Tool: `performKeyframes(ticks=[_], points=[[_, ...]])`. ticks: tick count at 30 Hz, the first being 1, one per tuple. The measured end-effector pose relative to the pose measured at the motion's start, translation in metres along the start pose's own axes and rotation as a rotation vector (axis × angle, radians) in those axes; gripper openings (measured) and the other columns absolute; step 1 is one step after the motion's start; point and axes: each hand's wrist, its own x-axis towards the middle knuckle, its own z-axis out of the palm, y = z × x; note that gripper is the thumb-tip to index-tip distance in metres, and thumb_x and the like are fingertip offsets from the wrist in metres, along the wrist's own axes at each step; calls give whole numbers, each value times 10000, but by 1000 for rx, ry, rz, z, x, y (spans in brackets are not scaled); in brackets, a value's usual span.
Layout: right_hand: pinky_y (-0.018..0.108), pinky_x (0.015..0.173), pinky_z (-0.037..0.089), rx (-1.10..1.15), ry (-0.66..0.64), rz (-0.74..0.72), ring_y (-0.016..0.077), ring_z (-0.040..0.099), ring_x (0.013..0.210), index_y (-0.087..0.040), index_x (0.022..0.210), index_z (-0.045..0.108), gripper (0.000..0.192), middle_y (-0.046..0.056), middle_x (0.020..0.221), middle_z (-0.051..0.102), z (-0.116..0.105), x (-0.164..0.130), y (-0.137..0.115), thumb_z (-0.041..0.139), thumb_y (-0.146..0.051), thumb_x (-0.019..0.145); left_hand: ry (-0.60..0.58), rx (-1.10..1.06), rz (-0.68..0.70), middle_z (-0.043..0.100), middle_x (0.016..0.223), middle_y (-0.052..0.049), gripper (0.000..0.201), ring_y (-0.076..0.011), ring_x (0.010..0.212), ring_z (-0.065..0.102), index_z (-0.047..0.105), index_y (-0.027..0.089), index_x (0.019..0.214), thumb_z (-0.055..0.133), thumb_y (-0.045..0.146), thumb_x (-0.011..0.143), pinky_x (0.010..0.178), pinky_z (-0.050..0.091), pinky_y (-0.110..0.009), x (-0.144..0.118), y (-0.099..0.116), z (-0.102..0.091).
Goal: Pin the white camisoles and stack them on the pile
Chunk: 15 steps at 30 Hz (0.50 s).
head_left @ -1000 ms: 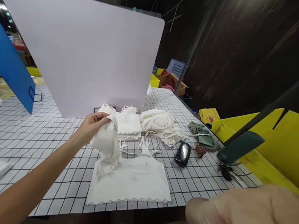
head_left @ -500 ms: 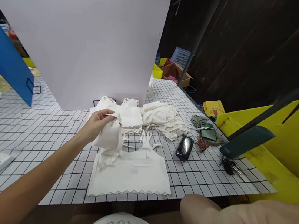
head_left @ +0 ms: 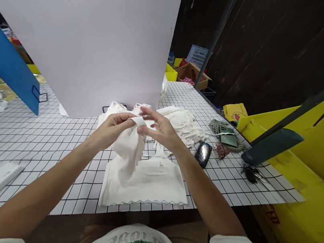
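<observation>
My left hand [head_left: 111,127] holds a white cloth piece [head_left: 127,149] at its top edge, the fingers closed on it, and the piece hangs down from there, a little above the table. My right hand [head_left: 161,128] is at the same top edge from the other side; thumb and first finger pinch the cloth, the other fingers are spread. The two hands are almost touching each other.

Directly under my hands a white top [head_left: 147,180] lies flat on the checked table [head_left: 39,144], its wavy hem turned toward me. Just behind my hands is a stack of folded white clothes [head_left: 115,108], and behind my right hand is a loose heap of white clothes [head_left: 184,127]. To the right of my right hand lie a dark phone [head_left: 202,154], then a green wallet [head_left: 228,140], and farther right some keys [head_left: 252,174]. Behind everything stands a big white board [head_left: 80,32].
</observation>
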Motion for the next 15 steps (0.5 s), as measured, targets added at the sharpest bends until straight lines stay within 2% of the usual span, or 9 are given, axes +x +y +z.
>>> performKeyframes(ticks=[2,4,7,9,10,11,14,15], points=[[315,789,582,96,-110,127,196,670,891,-190,982,743,458,37,919,714,-4,14,15,832,-542,701,12,87,30,711,742,-35,283,-170,658,631,787,168,879,825,412,741,566,457,-239,1,3,-4],[285,672,577,203,-117,227,161,646,745,-174,937,732,471,19,818,684,-9,20,16,813,-575,704,32,127,5,688,707,-36,274,-160,620,598,783,162,809,828,422,737,536,431,-240,1,4,-11],[263,562,554,224,-238,352,136,610,639,-188,1067,696,547,-4,763,657,-22,25,7,828,-562,691,13,50,-124,652,650,-30,294,-140,555,562,752,156,736,827,441,740,509,422,-243,2,3,-22],[270,568,551,142,-341,380,138,604,643,-186,1127,678,593,2,775,660,-30,29,6,843,-538,679,9,-52,-205,632,611,-23,298,-137,530,555,732,155,720,828,436,737,501,428,-247,3,2,-27],[275,594,551,72,-321,359,140,602,664,-182,1118,683,590,7,788,660,-33,31,9,848,-531,672,26,-110,-238,624,593,-19,292,-136,516,550,728,157,724,827,432,735,488,422,-247,3,1,-28],[280,634,551,-10,-234,309,145,601,699,-180,1085,693,572,14,809,661,-36,32,14,853,-530,662,53,-169,-265,618,578,-15,286,-134,503,545,723,160,729,825,427,735,474,414,-245,4,1,-28],[299,792,530,-223,138,114,169,608,838,-178,907,709,468,49,878,671,-34,28,32,793,-598,719,163,-335,-293,636,595,-5,254,-133,523,571,706,168,754,813,398,738,481,433,-236,7,-1,-27],[309,820,524,-229,178,113,177,616,847,-173,836,702,490,62,864,676,-31,24,38,738,-655,755,189,-377,-289,646,612,-4,244,-134,545,589,698,169,761,808,385,742,505,455,-233,9,-2,-26]])
